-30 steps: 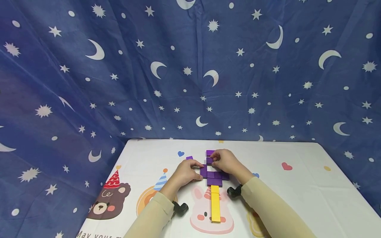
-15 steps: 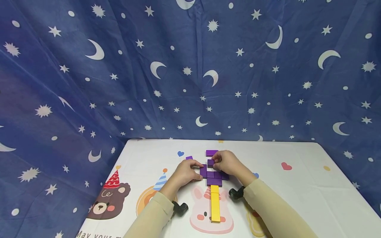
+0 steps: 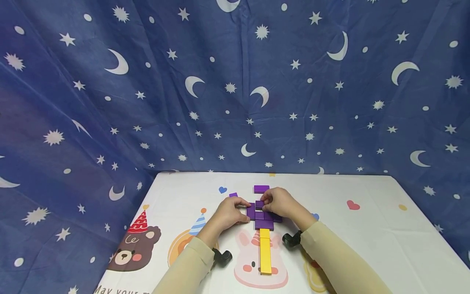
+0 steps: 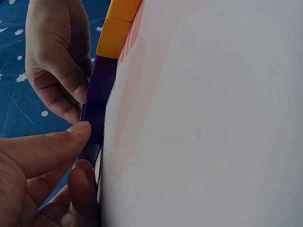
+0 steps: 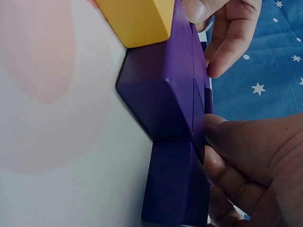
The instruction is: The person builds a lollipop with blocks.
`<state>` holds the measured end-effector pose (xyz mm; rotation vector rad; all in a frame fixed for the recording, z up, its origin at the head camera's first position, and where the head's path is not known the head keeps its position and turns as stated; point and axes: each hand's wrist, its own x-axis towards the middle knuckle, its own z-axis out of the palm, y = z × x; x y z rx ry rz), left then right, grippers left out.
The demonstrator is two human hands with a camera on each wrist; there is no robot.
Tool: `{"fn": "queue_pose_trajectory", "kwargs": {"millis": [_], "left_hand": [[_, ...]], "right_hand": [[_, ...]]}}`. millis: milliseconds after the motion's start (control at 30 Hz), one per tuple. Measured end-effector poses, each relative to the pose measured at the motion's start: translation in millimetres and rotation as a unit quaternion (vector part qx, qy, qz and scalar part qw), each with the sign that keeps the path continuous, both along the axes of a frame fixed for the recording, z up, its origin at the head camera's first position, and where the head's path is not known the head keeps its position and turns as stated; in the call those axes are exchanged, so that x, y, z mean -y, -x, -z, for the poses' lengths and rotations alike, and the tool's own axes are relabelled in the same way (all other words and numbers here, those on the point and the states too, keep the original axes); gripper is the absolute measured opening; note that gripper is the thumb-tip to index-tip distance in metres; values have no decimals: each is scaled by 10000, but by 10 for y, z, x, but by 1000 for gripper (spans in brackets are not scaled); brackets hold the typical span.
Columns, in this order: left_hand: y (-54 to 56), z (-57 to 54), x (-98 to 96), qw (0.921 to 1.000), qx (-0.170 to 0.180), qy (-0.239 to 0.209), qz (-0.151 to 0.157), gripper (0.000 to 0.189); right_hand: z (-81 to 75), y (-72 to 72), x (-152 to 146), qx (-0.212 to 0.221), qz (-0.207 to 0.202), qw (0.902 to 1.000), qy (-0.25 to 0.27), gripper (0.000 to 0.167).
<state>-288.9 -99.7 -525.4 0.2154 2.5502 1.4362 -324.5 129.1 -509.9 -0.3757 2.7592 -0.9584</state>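
In the head view, my right hand (image 3: 280, 202) pinches a small purple block (image 3: 259, 204) between thumb and fingers, just above the purple group. My left hand (image 3: 229, 213) holds the upright purple block (image 3: 251, 211) at the group's left side, thumb at its near end and index finger at its far end. Below them lies a wide purple block (image 3: 264, 224), touching the top of a yellow column (image 3: 265, 253). Close up in the right wrist view, a purple block (image 5: 173, 182) lies beside the wide one; the pinched block is mostly hidden there.
A separate purple block (image 3: 261, 189) lies beyond the group. Another purple block (image 3: 233, 195) sits behind my left hand, partly covered. The white tablecloth (image 3: 352, 253) carries cartoon prints, and a blue star-patterned curtain (image 3: 235, 102) hangs behind the table.
My right hand has drawn the small purple block away from the far purple block, toward the near group. My left hand has stayed in place.
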Motion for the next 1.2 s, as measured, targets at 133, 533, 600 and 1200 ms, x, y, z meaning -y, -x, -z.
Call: {"fn": "queue_pose_trajectory", "kwargs": {"millis": [133, 533, 600, 1200], "left_hand": [[3, 6, 0, 10000, 17, -11, 13, 43], [20, 25, -7, 10000, 6, 17, 24, 43], [20, 24, -9, 10000, 13, 5, 27, 43], [2, 4, 5, 10000, -20, 19, 4, 43]], "right_hand": [[4, 11, -9, 63, -32, 10000, 3, 17], [28, 37, -22, -135, 25, 9999, 68, 7], [32, 36, -18, -118, 34, 9999, 60, 6], [41, 23, -17, -16, -117, 9999, 122, 6]]}}
